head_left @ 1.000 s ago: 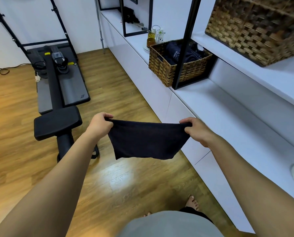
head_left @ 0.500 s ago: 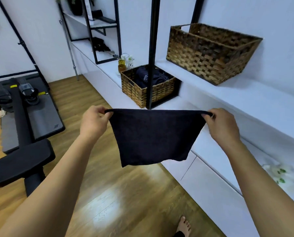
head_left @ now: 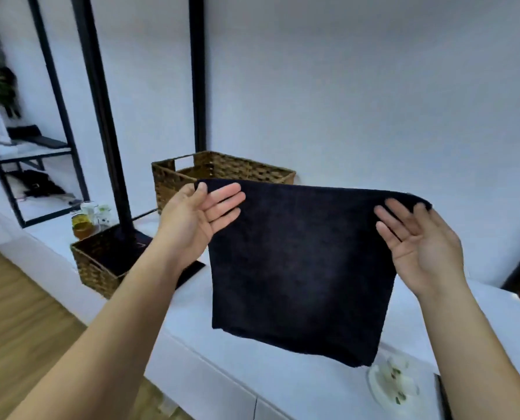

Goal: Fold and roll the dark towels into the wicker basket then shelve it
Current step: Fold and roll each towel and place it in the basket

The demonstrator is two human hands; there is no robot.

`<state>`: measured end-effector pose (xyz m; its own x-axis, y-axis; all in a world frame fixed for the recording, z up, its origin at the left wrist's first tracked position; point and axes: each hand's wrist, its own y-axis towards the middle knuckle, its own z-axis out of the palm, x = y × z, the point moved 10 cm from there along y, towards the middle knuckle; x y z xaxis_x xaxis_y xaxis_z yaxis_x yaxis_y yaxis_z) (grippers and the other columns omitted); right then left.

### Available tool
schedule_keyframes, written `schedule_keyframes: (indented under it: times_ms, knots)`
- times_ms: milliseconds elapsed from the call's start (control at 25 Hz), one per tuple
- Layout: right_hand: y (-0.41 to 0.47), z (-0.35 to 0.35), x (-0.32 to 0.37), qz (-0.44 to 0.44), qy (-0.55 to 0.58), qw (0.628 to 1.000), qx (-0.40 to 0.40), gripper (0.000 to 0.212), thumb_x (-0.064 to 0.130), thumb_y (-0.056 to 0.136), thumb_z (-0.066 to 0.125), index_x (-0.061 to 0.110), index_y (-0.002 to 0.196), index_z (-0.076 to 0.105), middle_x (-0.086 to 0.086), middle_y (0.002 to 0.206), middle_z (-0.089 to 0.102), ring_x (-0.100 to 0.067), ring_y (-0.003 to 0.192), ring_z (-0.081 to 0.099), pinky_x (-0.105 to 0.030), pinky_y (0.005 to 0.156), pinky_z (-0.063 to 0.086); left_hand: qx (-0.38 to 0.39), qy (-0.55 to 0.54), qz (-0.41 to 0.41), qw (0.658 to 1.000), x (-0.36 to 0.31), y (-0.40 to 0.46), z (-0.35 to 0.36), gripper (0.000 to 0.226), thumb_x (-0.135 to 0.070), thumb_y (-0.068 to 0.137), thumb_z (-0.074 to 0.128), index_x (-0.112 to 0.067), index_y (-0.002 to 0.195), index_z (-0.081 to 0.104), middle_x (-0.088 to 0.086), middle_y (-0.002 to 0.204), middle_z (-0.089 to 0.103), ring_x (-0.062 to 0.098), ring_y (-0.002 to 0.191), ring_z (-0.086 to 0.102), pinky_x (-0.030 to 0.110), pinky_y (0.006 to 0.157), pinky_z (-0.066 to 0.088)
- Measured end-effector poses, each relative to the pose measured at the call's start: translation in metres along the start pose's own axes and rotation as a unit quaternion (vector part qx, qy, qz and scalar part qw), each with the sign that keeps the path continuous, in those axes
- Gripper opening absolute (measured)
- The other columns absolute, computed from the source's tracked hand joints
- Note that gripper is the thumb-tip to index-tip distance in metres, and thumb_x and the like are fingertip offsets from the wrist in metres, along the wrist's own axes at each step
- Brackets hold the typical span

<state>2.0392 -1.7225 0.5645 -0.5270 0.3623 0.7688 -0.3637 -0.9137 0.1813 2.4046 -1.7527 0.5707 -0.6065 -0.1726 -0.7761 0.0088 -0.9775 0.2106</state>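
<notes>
item: dark towel (head_left: 301,262), doubled, hanging flat between both hands above the white counter (head_left: 283,386). change: half a second ago it hung lower, out over the floor; now raised and carried over the counter, likely to be laid down for folding and rolling.
left hand (head_left: 196,221): palm up, thumb pinching the upper left corner, fingers straight on the cloth.
right hand (head_left: 419,241): palm up, fingers spread straight, thumb hidden behind the top edge; grip likely but unconfirmed.
behind the left hand: empty wicker basket (head_left: 222,174). below left: second wicker basket (head_left: 101,265) with dark contents.
</notes>
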Motion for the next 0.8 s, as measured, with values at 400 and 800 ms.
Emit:
schedule_keyframes:
  times_ms: [400,800]
  knots:
    - [0.172,-0.198,-0.077,0.196,-0.105,0.957,-0.185,0.030,0.007,0.106,0.042,-0.002,0.135,0.045,-0.022,0.138,0.057,-0.037,0.112,0.061,-0.040,0.095,0.052,-0.066,0.197,-0.159,0.965,0.269,0.169,0.068,0.022,-0.017,0.111,0.032,-0.013,0.132,0.032,0.018,0.137,0.061,0.027,0.121,0.062,0.047,0.113,0.041]
    - [0.210,-0.242,-0.107,0.175,-0.293,0.920,-0.193,0.004,0.004,0.096,0.063,0.006,0.099,0.063,-0.015,0.112,0.069,-0.027,0.101,0.070,-0.038,0.098,0.055,-0.097,0.254,-0.188,0.944,0.349,0.223,0.022,0.009,-0.013,0.109,0.036,-0.010,0.113,0.044,0.018,0.134,0.058,0.031,0.125,0.058,0.040,0.107,0.047]
